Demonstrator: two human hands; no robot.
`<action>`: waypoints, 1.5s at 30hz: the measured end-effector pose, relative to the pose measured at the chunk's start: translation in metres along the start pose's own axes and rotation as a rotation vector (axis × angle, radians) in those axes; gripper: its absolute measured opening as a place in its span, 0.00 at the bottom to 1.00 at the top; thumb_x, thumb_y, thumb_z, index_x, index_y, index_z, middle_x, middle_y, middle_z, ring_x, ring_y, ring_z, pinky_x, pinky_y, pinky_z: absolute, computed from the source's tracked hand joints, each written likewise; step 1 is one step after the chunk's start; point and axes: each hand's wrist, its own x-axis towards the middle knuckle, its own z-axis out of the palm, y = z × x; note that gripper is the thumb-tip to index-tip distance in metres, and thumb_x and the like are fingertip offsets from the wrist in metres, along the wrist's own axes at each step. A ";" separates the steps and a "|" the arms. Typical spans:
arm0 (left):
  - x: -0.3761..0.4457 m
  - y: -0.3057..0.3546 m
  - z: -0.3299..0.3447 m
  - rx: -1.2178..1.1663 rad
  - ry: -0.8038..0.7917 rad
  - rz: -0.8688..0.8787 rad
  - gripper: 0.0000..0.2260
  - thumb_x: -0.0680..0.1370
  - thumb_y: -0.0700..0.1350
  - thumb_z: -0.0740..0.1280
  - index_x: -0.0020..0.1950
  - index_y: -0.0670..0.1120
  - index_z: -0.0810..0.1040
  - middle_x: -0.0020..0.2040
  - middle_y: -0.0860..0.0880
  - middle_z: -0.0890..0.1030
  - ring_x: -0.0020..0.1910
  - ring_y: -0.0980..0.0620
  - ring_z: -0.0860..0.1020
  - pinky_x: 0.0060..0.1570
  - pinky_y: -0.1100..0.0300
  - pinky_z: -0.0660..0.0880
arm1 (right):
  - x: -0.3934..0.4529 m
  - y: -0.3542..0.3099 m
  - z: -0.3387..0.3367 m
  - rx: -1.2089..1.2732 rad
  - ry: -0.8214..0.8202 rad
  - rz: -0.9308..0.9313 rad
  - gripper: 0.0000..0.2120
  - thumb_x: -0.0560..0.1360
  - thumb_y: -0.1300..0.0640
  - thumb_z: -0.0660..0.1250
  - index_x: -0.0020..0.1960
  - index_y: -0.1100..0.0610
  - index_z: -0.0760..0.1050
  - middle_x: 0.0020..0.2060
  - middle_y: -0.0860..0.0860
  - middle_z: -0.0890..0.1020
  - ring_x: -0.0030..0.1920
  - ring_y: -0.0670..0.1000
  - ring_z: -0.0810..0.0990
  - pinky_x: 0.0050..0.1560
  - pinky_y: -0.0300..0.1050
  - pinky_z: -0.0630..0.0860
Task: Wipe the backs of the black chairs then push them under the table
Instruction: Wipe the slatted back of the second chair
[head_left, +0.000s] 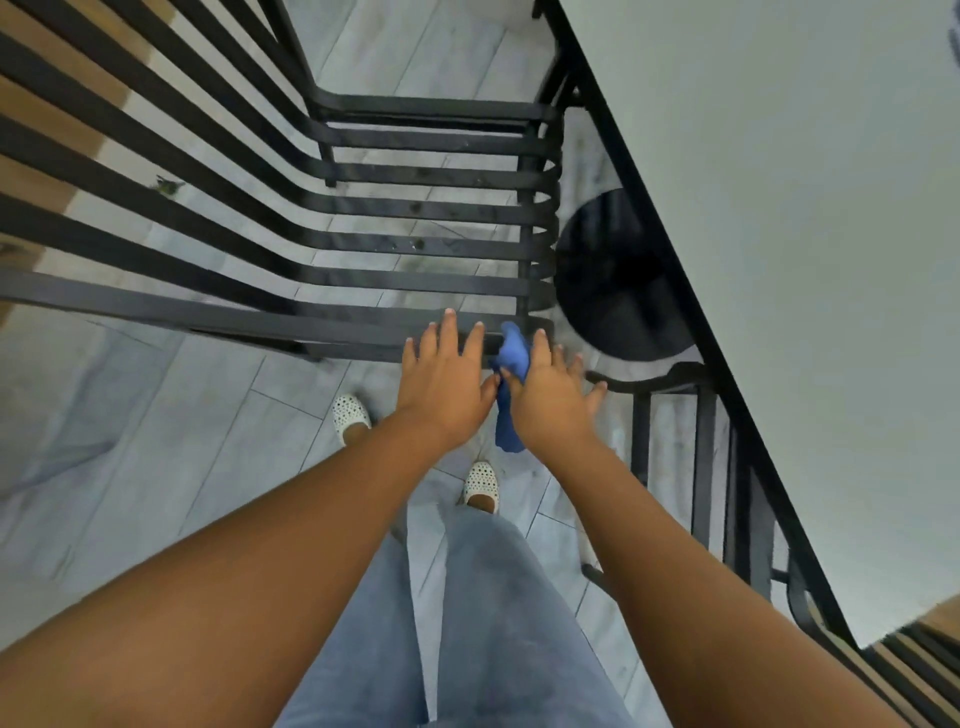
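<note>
Both open grips, left hand (447, 379) and right hand (550, 400) pinning the blue cloth (511, 353), are resting on the black chair (415, 208); we are judging the surface (779, 208) lies right.

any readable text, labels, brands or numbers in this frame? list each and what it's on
None readable.
Black chair: bare slats, no label visible.
Table: plain top; a dark mark at the right frame edge is cut off and blurred.
Blue cloth, between left hand and right hand: no tag visible.
Shoes: dot pattern only.
</note>
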 end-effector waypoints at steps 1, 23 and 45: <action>0.006 -0.011 -0.006 -0.003 0.000 0.002 0.28 0.80 0.57 0.54 0.77 0.48 0.50 0.77 0.41 0.48 0.74 0.41 0.51 0.72 0.45 0.51 | 0.006 -0.011 -0.002 0.027 -0.003 -0.004 0.30 0.81 0.48 0.53 0.77 0.54 0.44 0.76 0.55 0.55 0.76 0.57 0.49 0.71 0.65 0.47; 0.175 -0.165 -0.081 0.003 -0.088 -0.045 0.27 0.80 0.54 0.55 0.76 0.48 0.52 0.76 0.42 0.51 0.74 0.42 0.54 0.72 0.45 0.53 | 0.171 -0.189 -0.045 0.687 -0.192 0.026 0.37 0.73 0.71 0.64 0.76 0.52 0.55 0.72 0.54 0.64 0.68 0.56 0.68 0.62 0.43 0.68; 0.376 -0.256 -0.046 -0.262 0.334 -0.098 0.28 0.72 0.32 0.61 0.73 0.41 0.62 0.71 0.39 0.64 0.68 0.39 0.64 0.63 0.48 0.64 | 0.393 -0.285 -0.027 0.675 0.129 -0.230 0.37 0.69 0.69 0.67 0.75 0.60 0.57 0.74 0.56 0.59 0.72 0.57 0.59 0.70 0.50 0.63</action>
